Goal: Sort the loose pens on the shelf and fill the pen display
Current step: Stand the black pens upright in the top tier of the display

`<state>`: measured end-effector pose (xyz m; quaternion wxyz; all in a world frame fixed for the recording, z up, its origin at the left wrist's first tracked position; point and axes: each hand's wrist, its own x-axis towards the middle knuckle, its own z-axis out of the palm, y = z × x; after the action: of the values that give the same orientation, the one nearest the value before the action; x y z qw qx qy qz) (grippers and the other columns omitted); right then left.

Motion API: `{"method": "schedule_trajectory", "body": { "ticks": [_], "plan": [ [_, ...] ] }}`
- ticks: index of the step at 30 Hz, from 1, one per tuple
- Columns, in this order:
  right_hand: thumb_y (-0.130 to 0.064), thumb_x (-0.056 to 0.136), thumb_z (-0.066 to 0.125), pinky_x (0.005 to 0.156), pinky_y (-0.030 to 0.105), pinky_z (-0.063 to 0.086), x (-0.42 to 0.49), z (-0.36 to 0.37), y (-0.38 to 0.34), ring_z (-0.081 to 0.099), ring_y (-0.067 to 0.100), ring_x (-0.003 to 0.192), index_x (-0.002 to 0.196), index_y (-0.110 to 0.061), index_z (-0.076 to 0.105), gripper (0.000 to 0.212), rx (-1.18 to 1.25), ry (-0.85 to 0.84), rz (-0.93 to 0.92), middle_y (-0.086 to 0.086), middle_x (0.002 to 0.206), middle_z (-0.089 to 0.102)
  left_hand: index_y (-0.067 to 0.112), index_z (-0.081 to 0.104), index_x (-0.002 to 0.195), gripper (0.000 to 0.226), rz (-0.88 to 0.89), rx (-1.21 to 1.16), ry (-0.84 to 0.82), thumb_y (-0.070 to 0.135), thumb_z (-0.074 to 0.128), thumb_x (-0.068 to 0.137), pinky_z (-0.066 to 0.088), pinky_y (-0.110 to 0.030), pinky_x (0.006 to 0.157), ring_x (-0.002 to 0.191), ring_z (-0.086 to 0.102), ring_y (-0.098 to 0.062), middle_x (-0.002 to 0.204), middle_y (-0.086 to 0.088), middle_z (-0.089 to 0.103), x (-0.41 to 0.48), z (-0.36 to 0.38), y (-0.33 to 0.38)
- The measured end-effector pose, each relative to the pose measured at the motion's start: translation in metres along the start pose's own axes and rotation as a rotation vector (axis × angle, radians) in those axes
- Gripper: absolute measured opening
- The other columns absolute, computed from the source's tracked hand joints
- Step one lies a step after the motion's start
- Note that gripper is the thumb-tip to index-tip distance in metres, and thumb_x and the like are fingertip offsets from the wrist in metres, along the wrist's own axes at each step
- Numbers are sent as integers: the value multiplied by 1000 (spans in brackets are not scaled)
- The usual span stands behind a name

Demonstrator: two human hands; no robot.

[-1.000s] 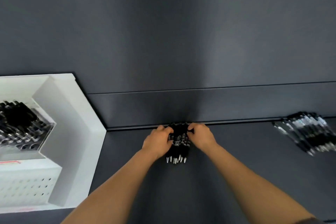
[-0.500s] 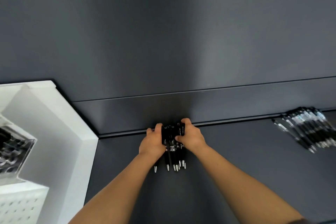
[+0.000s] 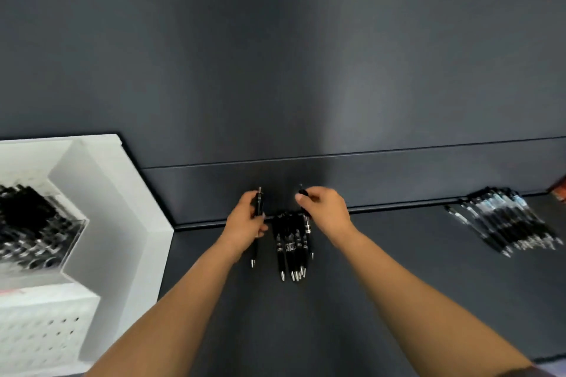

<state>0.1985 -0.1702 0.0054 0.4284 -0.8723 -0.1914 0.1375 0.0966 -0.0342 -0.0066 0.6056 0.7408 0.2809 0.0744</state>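
A small bunch of black pens (image 3: 291, 249) lies side by side on the dark shelf (image 3: 337, 315) by its back lip, silver tips toward the viewer. A lifted pen (image 3: 259, 205) stands nearly upright in the left hand (image 3: 245, 223) just left of the bunch, and a second pen (image 3: 307, 223) hangs tip-down from the right hand (image 3: 327, 211) at the bunch's right edge. A larger heap of pens (image 3: 505, 223) lies slanted far right, and the white pen display (image 3: 116, 199) at far left holds packed black pens.

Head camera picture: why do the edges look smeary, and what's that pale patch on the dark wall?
Head view: the pen display at the left edge and pen pile at the right look blurred and stretched, probably the wide-angle lens; the left hand and right hand mid-frame are sharper; the pale patch on the wall looks like soft reflected light.
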Motion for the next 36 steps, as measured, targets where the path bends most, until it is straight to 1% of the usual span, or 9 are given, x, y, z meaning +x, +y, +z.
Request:
{"method": "schedule_trajectory", "body": {
  "ticks": [7,12,16,18,23,25,29,33,36],
  "plan": [
    [-14,94,53,56,16,39,-22,23,-79,53,-2,55,98,-20,61,10,309,-184,-270,1,76,66,24,54,108,24,187,-177,231,5,46,96,31,-21,50,55,37,-9,66,4,42,-52,-43,28],
    [-17,98,44,42,23,37,-58,49,-144,46,15,51,90,-13,62,21,471,-365,-333,13,75,64,28,58,95,24,355,-179,415,8,47,97,34,-20,46,51,38,-6,63,3,38,-104,-94,41],
    [-14,94,50,46,26,44,-90,70,-192,52,16,50,79,-13,64,20,530,-469,-422,11,71,58,38,57,99,35,449,-90,526,4,51,94,52,-18,60,65,55,1,79,1,51,-145,-141,46],
    [-14,93,54,48,26,48,-103,79,-213,54,13,50,82,-8,67,17,560,-484,-456,6,75,59,44,59,101,35,491,-35,559,11,57,91,55,-23,73,80,59,-10,85,-2,54,-161,-166,45],
    [-13,92,58,56,25,55,-128,108,-258,60,11,51,87,-7,68,13,572,-402,-531,-2,76,62,43,60,103,37,552,-28,706,11,63,84,42,-19,71,70,48,-10,73,2,50,-184,-234,36],
    [-12,93,56,58,24,57,-136,123,-271,64,11,55,88,-6,67,14,552,-389,-557,-3,80,62,40,59,97,30,550,-10,711,14,64,85,46,-18,78,83,60,-13,83,-1,63,-187,-257,32],
    [-14,94,54,62,21,57,-148,150,-290,67,9,62,87,-10,67,15,425,-344,-646,-8,86,64,32,50,89,27,515,53,665,7,56,92,46,-6,74,83,63,9,88,10,67,-190,-294,28],
    [-19,94,55,67,23,58,-153,176,-300,67,7,64,92,-15,69,14,223,-225,-762,-2,91,65,22,50,99,16,539,224,686,10,57,91,54,-26,73,91,63,-14,96,3,64,-181,-323,14],
    [-25,95,54,75,34,55,-155,193,-306,66,12,67,93,-16,68,17,63,-161,-808,0,92,64,20,50,102,18,559,198,654,7,57,91,57,-27,66,90,64,-20,98,0,60,-174,-336,9]
  ]
}}
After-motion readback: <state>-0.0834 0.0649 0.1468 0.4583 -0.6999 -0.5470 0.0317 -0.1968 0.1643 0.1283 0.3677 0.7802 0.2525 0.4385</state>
